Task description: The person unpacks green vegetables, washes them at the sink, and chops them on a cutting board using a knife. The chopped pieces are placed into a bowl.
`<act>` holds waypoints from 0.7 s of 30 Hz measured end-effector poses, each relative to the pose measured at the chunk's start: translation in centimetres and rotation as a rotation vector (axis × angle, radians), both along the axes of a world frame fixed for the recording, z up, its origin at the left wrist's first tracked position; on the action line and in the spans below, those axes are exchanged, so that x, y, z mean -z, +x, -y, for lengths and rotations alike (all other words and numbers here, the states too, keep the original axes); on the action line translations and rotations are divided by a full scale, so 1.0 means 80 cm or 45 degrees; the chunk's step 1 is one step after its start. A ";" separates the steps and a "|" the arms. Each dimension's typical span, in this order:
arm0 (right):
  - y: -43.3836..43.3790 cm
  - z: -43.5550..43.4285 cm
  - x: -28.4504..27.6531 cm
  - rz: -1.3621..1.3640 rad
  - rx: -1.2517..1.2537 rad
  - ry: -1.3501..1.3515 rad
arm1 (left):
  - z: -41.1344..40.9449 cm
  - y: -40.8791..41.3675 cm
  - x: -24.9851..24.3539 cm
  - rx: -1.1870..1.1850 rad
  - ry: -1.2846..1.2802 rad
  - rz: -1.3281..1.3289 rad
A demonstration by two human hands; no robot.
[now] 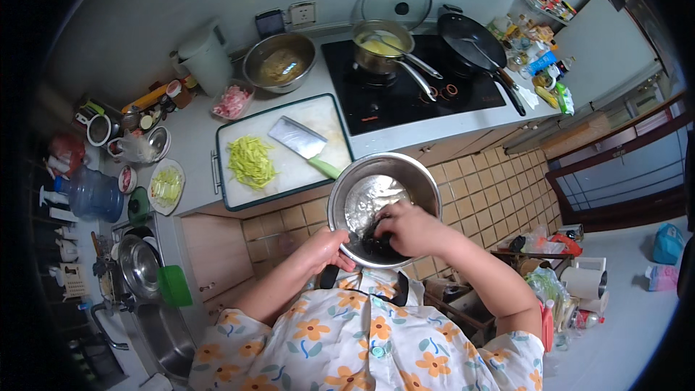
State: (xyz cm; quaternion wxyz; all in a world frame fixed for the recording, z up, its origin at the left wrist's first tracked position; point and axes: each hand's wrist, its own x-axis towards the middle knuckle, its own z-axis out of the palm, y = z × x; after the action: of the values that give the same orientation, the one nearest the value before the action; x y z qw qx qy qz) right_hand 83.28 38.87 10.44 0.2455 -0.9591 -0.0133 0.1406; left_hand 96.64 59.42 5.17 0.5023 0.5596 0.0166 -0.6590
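Observation:
My left hand grips the lower left rim of a stainless steel bowl, held in front of my body. Inside, my right hand has its fingers curled at some dark, wet food; whether it grasps any cannot be told. Liquid glints at the bowl's bottom. Behind the bowl, a white cutting board with a dark green edge bears a pile of green shreds and a cleaver, whose green handle points to the bowl.
On the black hob stand a saucepan of yellow food and a black wok. A metal bowl and a container of raw pink meat are behind the board. A plate and the sink lie left.

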 end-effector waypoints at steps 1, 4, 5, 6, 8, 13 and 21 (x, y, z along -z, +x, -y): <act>-0.012 0.018 -0.023 0.015 0.072 -0.105 | 0.015 -0.012 -0.004 0.022 -0.008 0.026; -0.042 0.054 0.012 0.223 0.446 -0.313 | 0.065 -0.045 -0.012 0.140 -0.034 0.112; -0.048 0.054 0.018 0.268 0.535 -0.404 | 0.079 -0.055 -0.013 0.137 -0.029 0.114; -0.060 0.057 0.030 0.238 0.578 -0.388 | 0.096 -0.064 -0.016 0.136 -0.025 0.121; -0.084 0.055 0.042 0.118 0.674 -0.266 | 0.121 -0.080 -0.013 0.095 -0.026 0.117; -0.121 0.084 0.063 -0.042 0.810 0.052 | 0.202 -0.114 -0.027 0.219 -0.015 0.120; -0.116 0.228 0.054 0.003 0.789 0.152 | 0.360 -0.100 -0.023 0.386 -0.021 0.136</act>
State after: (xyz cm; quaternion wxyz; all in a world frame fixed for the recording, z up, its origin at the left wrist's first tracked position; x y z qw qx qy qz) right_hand 73.96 20.63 6.09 0.3324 -0.9015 0.2712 0.0571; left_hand 88.60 30.62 7.02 0.4016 0.5859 -0.1004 -0.6967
